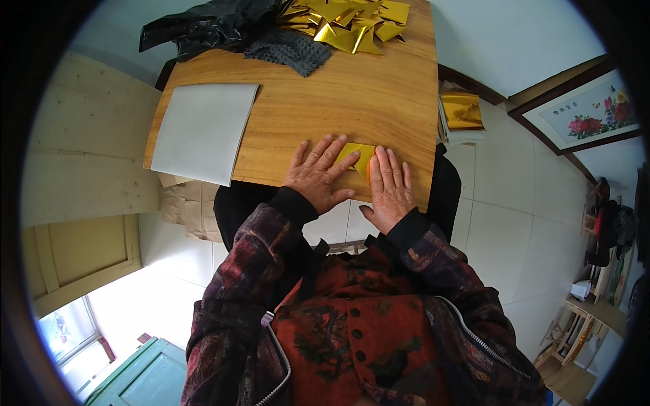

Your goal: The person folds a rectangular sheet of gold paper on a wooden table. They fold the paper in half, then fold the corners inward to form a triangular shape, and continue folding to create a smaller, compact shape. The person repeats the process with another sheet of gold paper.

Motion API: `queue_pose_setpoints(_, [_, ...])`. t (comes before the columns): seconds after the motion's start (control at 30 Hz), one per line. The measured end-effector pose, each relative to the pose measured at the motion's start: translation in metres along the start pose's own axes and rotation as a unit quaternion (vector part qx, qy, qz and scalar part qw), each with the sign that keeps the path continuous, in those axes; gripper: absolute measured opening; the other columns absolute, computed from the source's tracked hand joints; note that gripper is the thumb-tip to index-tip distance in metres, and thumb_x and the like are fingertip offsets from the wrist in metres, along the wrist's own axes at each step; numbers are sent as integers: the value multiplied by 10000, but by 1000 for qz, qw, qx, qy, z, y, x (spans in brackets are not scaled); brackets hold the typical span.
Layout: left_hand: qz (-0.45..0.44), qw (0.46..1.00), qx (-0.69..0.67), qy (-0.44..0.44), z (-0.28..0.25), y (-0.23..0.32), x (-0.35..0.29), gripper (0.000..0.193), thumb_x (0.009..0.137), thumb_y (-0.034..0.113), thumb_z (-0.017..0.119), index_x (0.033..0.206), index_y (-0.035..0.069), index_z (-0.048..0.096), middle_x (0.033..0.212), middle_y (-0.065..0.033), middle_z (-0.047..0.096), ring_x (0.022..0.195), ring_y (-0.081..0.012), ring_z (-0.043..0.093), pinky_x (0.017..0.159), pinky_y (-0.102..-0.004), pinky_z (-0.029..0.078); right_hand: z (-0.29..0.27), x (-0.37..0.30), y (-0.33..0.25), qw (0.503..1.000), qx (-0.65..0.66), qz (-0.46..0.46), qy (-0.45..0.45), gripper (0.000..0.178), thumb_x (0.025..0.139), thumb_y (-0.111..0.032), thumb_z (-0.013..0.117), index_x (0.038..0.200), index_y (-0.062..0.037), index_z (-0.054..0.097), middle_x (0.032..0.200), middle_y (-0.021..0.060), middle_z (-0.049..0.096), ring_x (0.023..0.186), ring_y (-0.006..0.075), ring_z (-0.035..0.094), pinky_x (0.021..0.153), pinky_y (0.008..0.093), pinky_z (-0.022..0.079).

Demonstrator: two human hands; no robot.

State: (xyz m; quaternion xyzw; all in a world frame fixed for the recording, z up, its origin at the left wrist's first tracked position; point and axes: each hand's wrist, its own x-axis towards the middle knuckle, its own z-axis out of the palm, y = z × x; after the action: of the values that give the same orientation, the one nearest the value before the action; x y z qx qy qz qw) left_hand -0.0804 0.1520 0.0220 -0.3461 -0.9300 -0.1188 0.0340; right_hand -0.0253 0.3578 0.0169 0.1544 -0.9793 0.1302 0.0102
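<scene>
A small piece of folded gold foil paper (361, 150) lies flat near the front edge of the wooden table (325, 101). Spread over its left side is my left hand (319, 172), palm down, with the fingers apart. My right hand (391, 186) lies flat along the paper's right edge, fingers stretched out and pointing away from me. A bit of orange shows beside the right fingers. Parts of the foil paper are hidden under both hands.
A heap of folded gold foil pieces (349, 24) sits at the table's far end, beside a black plastic bag (206, 30) and a dark textured cloth (288, 51). A grey-white sheet (203, 132) lies at left. Gold paper (462, 111) tops a stack right of the table.
</scene>
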Motion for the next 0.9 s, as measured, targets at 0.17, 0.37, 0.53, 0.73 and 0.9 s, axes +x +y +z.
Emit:
queue_pose_setpoints(0.17, [-6, 1000, -13, 3, 0, 1, 0, 762, 834, 602, 605, 1487, 297, 358, 1591, -53, 251, 1457, -240, 252, 1157, -514, 184, 14, 1, -8, 998, -34, 20, 53, 851, 780, -134, 658, 1489, 15, 212, 1590, 167, 173, 1472, 334, 177, 1168, 548, 143])
queue_pose_setpoints(0.37, [-10, 999, -30, -4, 0, 1, 0, 750, 838, 591, 609, 1486, 311, 354, 1603, -49, 216, 1465, -247, 230, 1162, -529, 172, 21, 1, -18, 996, -30, 56, 68, 763, 830, -60, 558, 1492, 33, 190, 1595, 186, 149, 1477, 353, 156, 1164, 565, 118])
queue_pose_setpoints(0.53, [-6, 1000, -18, -7, 1, 1, 0, 700, 850, 607, 583, 1467, 345, 384, 1606, -49, 204, 1468, -255, 219, 1158, -542, 171, 23, 1, -22, 995, -35, 70, 59, 790, 828, -60, 563, 1497, 49, 158, 1597, 209, 125, 1479, 376, 134, 1166, 567, 97])
queue_pose_setpoints(0.73, [-1, 1000, -11, 1, 3, -1, 0, 657, 855, 621, 563, 1442, 361, 423, 1608, -57, 203, 1473, -254, 206, 1153, -542, 176, 27, 4, -23, 994, -52, 74, 63, 763, 855, -73, 557, 1489, 68, 157, 1592, 226, 125, 1477, 386, 135, 1170, 563, 87])
queue_pose_setpoints(0.9, [-9, 999, -3, -40, -2, 1, 1, 624, 887, 639, 502, 1444, 367, 427, 1615, -31, 181, 1481, -257, 176, 1168, -539, 138, 22, 3, -20, 994, -72, 60, 48, 734, 857, -72, 552, 1483, 60, 194, 1592, 207, 146, 1474, 368, 157, 1174, 551, 97])
